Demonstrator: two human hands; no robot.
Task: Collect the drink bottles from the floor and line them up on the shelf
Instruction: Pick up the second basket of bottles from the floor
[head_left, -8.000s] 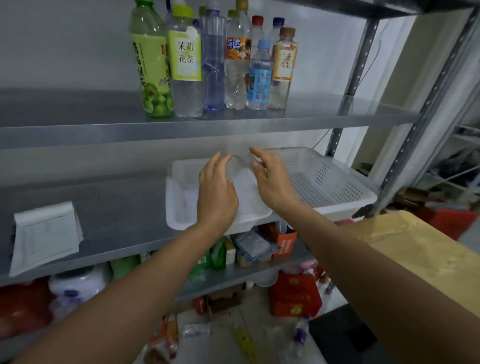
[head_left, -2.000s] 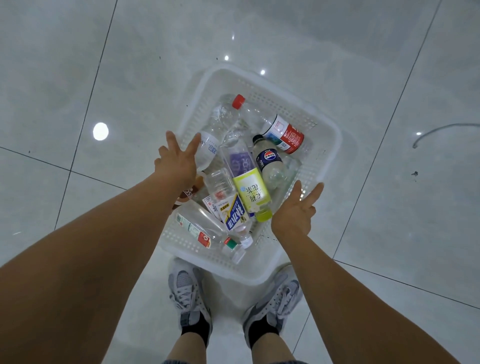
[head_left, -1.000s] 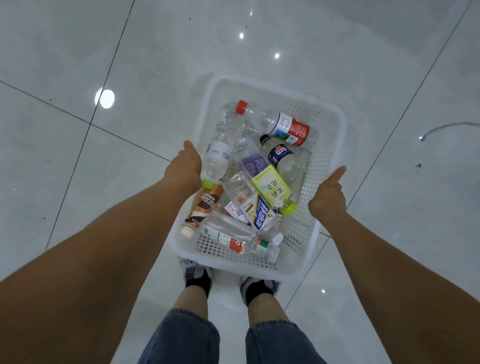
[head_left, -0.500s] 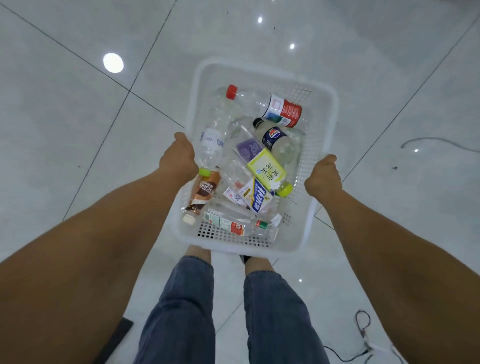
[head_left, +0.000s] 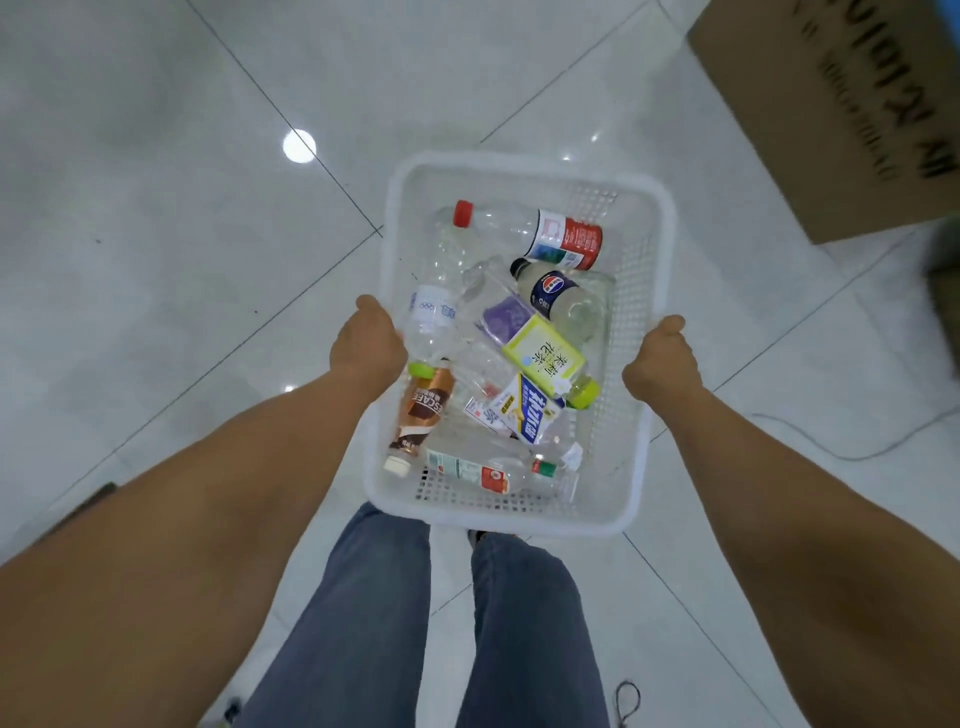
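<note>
Shiny white tile floor underneath, white basket held up above it, drink bottles piled lying inside; left grip and right grip each curled round a long side rim.

legs: faded blue-grey jeans, loose straight cut, lower middle of frame | forearms: bare all the way to the frame edges | left hand + right hand: bare too
</note>
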